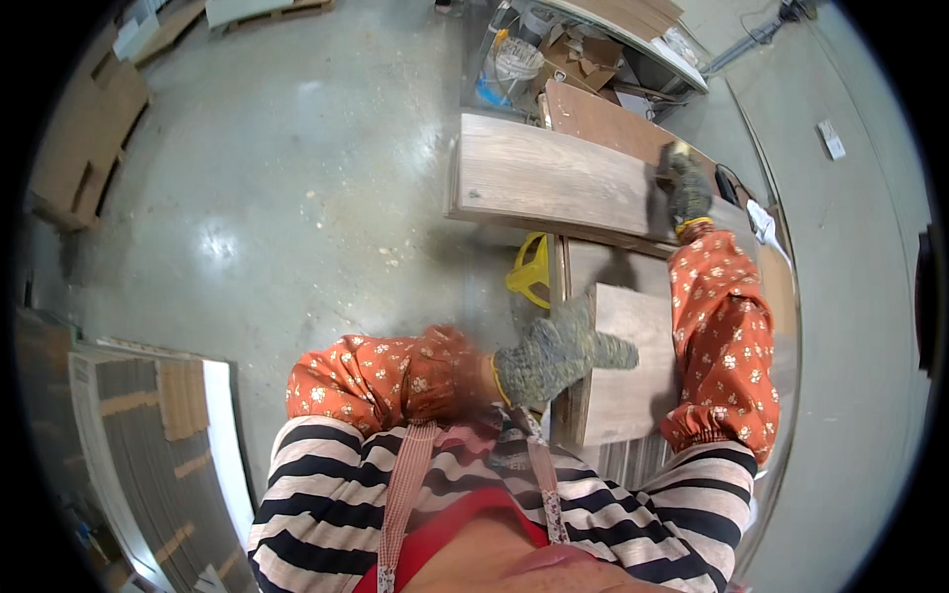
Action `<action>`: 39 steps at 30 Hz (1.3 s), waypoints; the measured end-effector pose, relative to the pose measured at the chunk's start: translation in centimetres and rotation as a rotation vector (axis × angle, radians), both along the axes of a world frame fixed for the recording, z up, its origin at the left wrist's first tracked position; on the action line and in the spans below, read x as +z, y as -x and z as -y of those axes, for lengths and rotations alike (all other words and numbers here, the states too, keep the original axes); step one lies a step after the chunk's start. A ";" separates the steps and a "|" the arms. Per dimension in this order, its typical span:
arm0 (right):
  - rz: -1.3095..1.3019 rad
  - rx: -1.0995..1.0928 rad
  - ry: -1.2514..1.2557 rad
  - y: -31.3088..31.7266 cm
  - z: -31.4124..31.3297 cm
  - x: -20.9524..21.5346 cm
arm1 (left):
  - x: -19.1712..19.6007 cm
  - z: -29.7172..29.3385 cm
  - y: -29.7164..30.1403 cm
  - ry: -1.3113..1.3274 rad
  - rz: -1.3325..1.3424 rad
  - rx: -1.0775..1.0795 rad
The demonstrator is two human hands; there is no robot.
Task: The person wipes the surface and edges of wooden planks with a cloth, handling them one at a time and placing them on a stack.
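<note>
Both my hands wear grey-green knit gloves. My left hand (559,361) is at the left edge of a short grey-brown wood plank (635,395), gripping it with one digit laid over its top face. Farther off, my right hand (689,188) is over the right part of a long wood-grain plank (554,173). Its fingers look curled together beside a dark patch, and what they hold, if anything, cannot be made out. The long plank lies crosswise on top of other boards, beyond the short one.
A brown board (603,119) lies behind the long plank. A yellow plastic piece (531,272) is left of the stack. Beyond are a white bucket (516,61) and an open cardboard box (583,59). Stacked panels (158,435) stand at lower left, and a pallet (94,138) at upper left.
</note>
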State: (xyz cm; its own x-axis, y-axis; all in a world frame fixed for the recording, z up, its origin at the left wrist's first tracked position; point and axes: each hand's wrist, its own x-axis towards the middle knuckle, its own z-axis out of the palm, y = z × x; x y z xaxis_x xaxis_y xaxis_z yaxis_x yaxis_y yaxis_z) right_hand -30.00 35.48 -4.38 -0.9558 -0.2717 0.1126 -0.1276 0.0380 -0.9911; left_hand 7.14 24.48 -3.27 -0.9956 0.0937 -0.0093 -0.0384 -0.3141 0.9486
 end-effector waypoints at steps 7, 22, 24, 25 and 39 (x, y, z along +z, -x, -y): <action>-0.031 1.102 -0.288 -29.3 15.3 4.3 | -2.8 -3.0 -2.5 -0.124 -0.265 0.138; 0.222 0.738 -0.153 -29.7 4.3 12.0 | -6.1 -3.8 -3.4 0.403 -0.734 -0.031; -0.003 0.487 -0.166 -28.5 -2.1 14.0 | -5.2 -2.6 -3.9 0.374 -0.695 0.037; -0.077 0.248 -0.182 -29.7 -7.4 15.1 | -4.6 -3.4 -4.0 0.311 -0.678 -0.039; -0.001 -0.470 0.200 -52.7 -17.3 5.5 | -6.5 -3.9 -2.2 -0.024 -0.231 -0.220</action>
State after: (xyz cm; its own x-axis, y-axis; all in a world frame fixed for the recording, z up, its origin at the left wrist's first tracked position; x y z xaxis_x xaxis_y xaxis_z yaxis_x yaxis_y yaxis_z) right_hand 22.73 52.73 1.14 -0.9693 0.2148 0.1197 -0.1436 -0.0993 -0.9846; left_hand 9.38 28.39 -9.80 -0.9269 0.3044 0.2194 0.1075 -0.3448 0.9325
